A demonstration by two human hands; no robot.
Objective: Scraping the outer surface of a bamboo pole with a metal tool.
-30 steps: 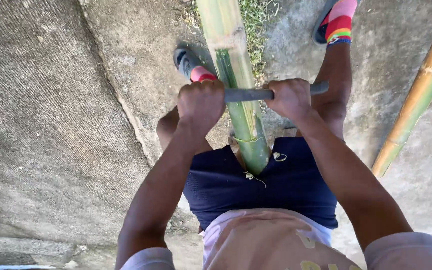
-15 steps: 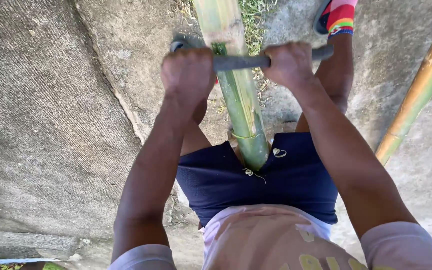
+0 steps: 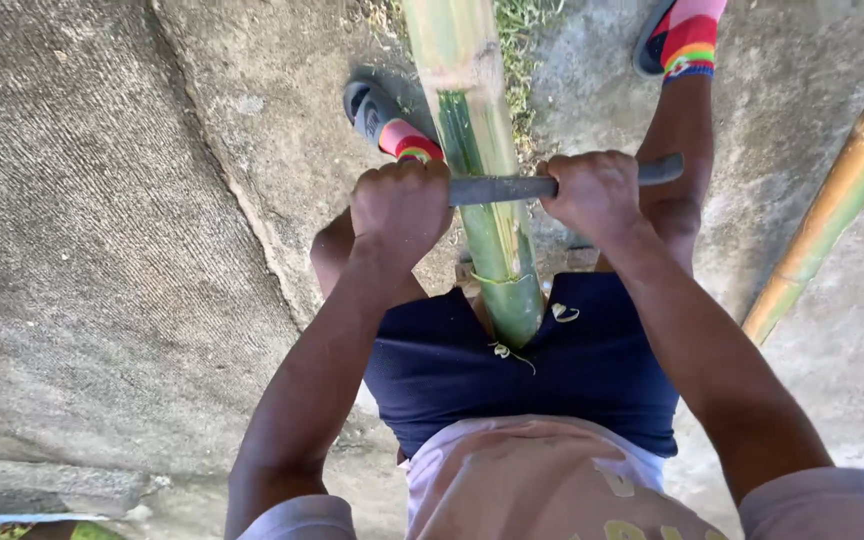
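Head view: looking straight down over the person's own lap, arms and feet.
Ground: rough grey concrete (image 3: 102, 250) fills the frame, cracked, with a strip of grass (image 3: 522, 20) at the top edge.
Green bamboo pole: a thick bamboo pole (image 3: 480, 170) runs from the top of the frame down between the knees, its cut lower end resting against the dark blue shorts (image 3: 522, 380). A band along its near face is darker green where the skin is shaved.
Second pole: a yellower bamboo pole (image 3: 832, 210) lies slanted at the right edge, well apart from the hands.
Clothing: pale pink shirt (image 3: 542, 480) at the bottom; striped red sandals, left foot (image 3: 392, 125) just beside the green pole, right foot (image 3: 687, 35) at the top right.
Blade: a flat grey metal blade (image 3: 502, 188) lies crosswise on the green pole, touching it, its far end sticking out past the right fist.
Left hand: left hand (image 3: 402, 205), grip clenched around the blade's left end.
Right hand: right hand (image 3: 597, 190), grip clenched around the blade on the pole's right side.
Shavings: thin pale curls (image 3: 564, 312) lie on the shorts beside the pole's end.
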